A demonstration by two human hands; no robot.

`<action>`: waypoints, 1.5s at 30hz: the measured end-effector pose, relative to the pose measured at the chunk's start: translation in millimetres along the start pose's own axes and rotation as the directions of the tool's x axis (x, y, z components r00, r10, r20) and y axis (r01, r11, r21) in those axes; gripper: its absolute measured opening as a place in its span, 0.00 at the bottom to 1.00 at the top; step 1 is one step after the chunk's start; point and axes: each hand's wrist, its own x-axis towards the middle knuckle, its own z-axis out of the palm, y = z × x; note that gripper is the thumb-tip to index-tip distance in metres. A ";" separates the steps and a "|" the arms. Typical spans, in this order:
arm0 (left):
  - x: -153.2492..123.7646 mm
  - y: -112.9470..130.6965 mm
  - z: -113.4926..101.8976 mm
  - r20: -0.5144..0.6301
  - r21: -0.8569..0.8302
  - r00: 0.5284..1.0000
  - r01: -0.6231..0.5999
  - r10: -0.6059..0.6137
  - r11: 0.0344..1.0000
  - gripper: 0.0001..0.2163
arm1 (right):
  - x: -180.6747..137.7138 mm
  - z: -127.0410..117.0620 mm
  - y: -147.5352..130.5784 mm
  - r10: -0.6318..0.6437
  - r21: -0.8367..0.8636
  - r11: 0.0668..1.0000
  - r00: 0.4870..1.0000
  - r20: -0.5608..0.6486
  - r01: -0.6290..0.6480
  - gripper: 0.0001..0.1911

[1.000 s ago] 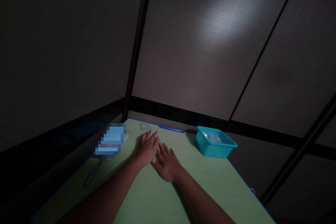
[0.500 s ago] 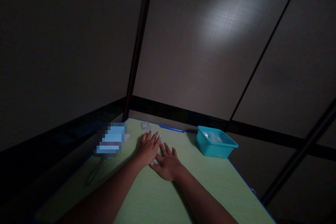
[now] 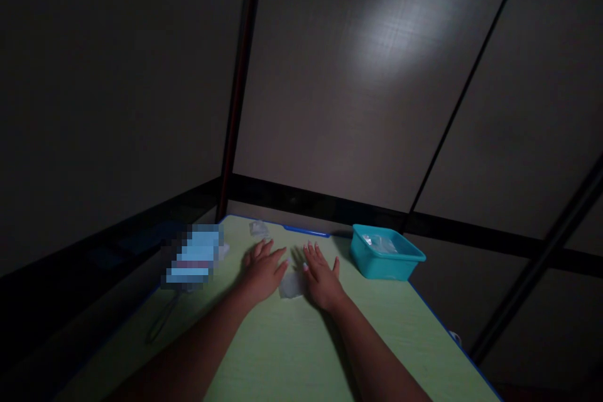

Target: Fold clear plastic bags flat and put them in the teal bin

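Head view: left hand [image 3: 262,271] and right hand [image 3: 322,275], fingers spread flat, flank a clear bag [image 3: 291,285] mid-table [image 3: 282,352].

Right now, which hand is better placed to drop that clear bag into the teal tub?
Probably the right hand: it touches the clear bag and lies nearer the teal tub; the left hand is farther away.

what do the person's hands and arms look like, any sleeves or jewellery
Both forearms are bare, with no sleeve in view up to the picture's lower edge. The left hand and right hand wear no gloves, and no watch, bracelet or ring shows, though the dim light could hide small ones. The fingernails look pale, perhaps polished; the light is too low to tell the shade.
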 end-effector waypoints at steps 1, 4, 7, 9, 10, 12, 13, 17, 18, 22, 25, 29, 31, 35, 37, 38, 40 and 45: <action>-3.1 0.3 1.8 0.055 0.014 0.998 -0.044 0.043 0.999 0.20 | 0.2 0.1 3.1 -0.009 0.001 1.000 0.999 0.035 0.009 0.25; -12.1 1.0 6.5 0.216 0.019 0.964 -0.161 0.154 0.987 0.23 | -2.4 1.3 3.1 -0.088 0.016 0.996 0.985 0.152 0.087 0.25; -16.6 1.5 6.9 0.293 0.014 0.938 -0.198 0.185 0.980 0.27 | -6.8 2.2 -4.1 -0.171 0.040 0.985 0.959 0.227 0.166 0.26; -16.8 1.4 5.3 0.314 0.016 0.932 -0.195 0.180 0.981 0.28 | -9.0 2.3 -7.8 -0.189 0.033 0.982 0.947 0.260 0.187 0.26; -16.5 1.0 4.5 0.320 0.018 0.931 -0.192 0.177 0.981 0.28 | -9.7 2.2 -8.9 -0.189 0.021 0.981 0.943 0.272 0.191 0.26; -15.7 -0.6 3.2 0.329 0.026 0.930 -0.181 0.163 0.983 0.29 | -10.6 2.0 -9.8 -0.185 -0.005 0.981 0.940 0.288 0.195 0.26; -15.3 -1.8 2.7 0.336 0.031 0.930 -0.173 0.152 0.985 0.30 | -10.9 2.0 -9.8 -0.184 -0.016 0.980 0.939 0.292 0.197 0.27; -14.8 -7.7 0.2 0.367 0.040 0.923 -0.144 0.120 0.989 0.33 | -11.3 1.6 -9.9 -0.183 -0.045 0.978 0.937 0.297 0.205 0.28; -14.8 -9.0 -0.7 0.375 0.039 0.920 -0.143 0.119 0.989 0.34 | -11.4 1.2 -10.1 -0.183 -0.050 0.977 0.936 0.299 0.208 0.29; -14.7 -9.8 -5.6 0.371 0.046 0.918 -0.171 0.142 0.984 0.34 | -12.4 -0.6 -11.8 -0.185 -0.059 0.975 0.932 0.313 0.213 0.31; -14.2 -4.7 -8.5 0.292 0.019 0.934 -0.219 0.204 0.976 0.28 | -13.0 0.0 -12.0 -0.181 -0.042 0.978 0.936 0.302 0.203 0.31; -13.3 0.9 -9.1 0.241 -0.059 0.927 -0.283 0.289 0.957 0.23 | -11.6 2.7 -7.1 -0.142 0.058 0.990 0.957 0.252 0.131 0.30; -13.2 0.0 -7.7 0.269 -0.062 0.916 -0.291 0.297 0.955 0.24 | -10.1 3.2 -1.8 -0.093 0.111 0.991 0.972 0.214 0.071 0.29; -13.2 -6.1 -3.2 0.351 -0.046 0.897 -0.270 0.269 0.962 0.26 | -8.3 2.0 9.2 -0.044 0.084 0.996 0.977 0.206 0.027 0.28; -12.8 -8.9 -1.0 0.357 -0.043 0.897 -0.263 0.260 0.964 0.26 | -8.3 1.2 12.0 -0.067 0.038 0.998 0.971 0.229 0.059 0.27; -12.5 -9.9 -0.1 0.357 -0.040 0.898 -0.260 0.256 0.965 0.26 | -8.4 1.0 12.6 -0.081 0.016 0.997 0.966 0.245 0.080 0.26; -11.9 -11.5 1.1 0.358 -0.037 0.900 -0.253 0.249 0.967 0.27 | -8.5 0.7 12.6 -0.103 -0.027 0.993 0.955 0.278 0.115 0.26; -11.0 -13.1 1.3 0.359 -0.048 0.903 -0.233 0.234 0.971 0.32 | -8.0 2.5 12.3 -0.084 -0.082 0.990 0.947 0.309 0.115 0.26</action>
